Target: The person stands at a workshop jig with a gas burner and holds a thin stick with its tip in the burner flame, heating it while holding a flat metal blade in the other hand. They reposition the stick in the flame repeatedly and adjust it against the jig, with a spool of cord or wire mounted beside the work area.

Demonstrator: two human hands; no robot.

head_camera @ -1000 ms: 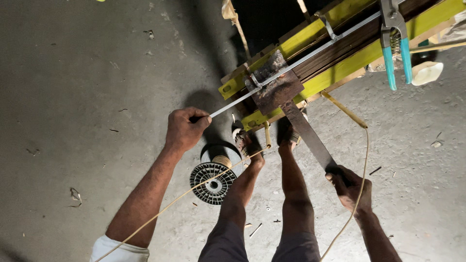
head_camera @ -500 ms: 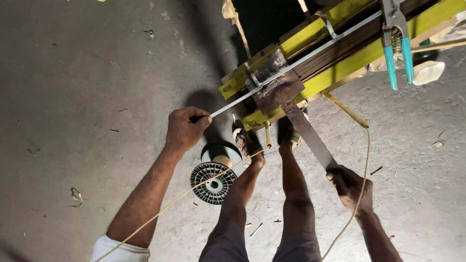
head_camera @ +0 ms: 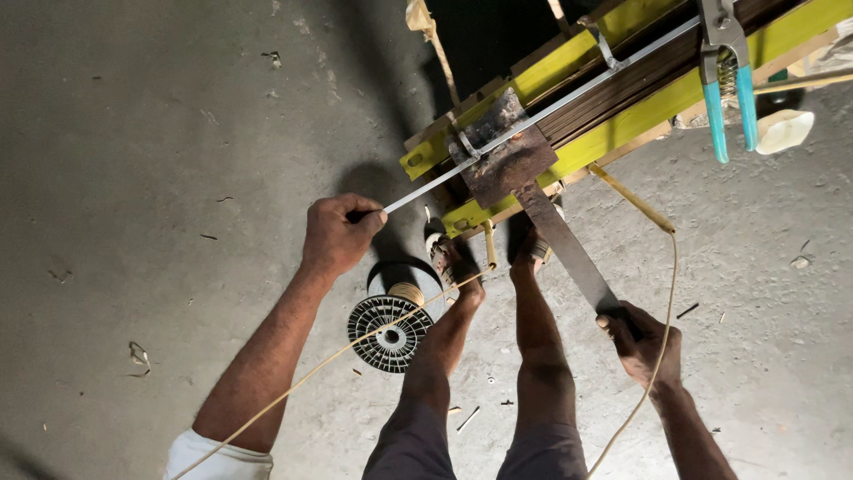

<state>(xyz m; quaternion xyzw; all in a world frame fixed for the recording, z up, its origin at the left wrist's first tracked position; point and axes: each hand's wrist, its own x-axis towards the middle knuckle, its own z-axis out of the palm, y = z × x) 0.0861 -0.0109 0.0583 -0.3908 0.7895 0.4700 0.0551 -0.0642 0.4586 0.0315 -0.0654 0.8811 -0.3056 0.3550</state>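
The left hand [head_camera: 339, 233] is curled tight around the near end of a thin metal rod [head_camera: 542, 111]. The rod is long, straight and silver-grey. It runs up and to the right, over a rusty brown metal plate [head_camera: 502, 160] and along a yellow and dark brown frame [head_camera: 622, 84].

The right hand [head_camera: 641, 342] is closed around the low end of a flat metal bar [head_camera: 564, 244]. The bar is dull grey and a bit rusty. Its top end meets the rusty plate.

A tan cord [head_camera: 662, 293] loops down past the right hand's wrist. Another tan strand crosses over a round black spool [head_camera: 391, 324] that sits on the grey floor [head_camera: 160, 160], near the person's bare feet. A clamp with blue handles [head_camera: 729, 98] is at the frame, well away from both hands.
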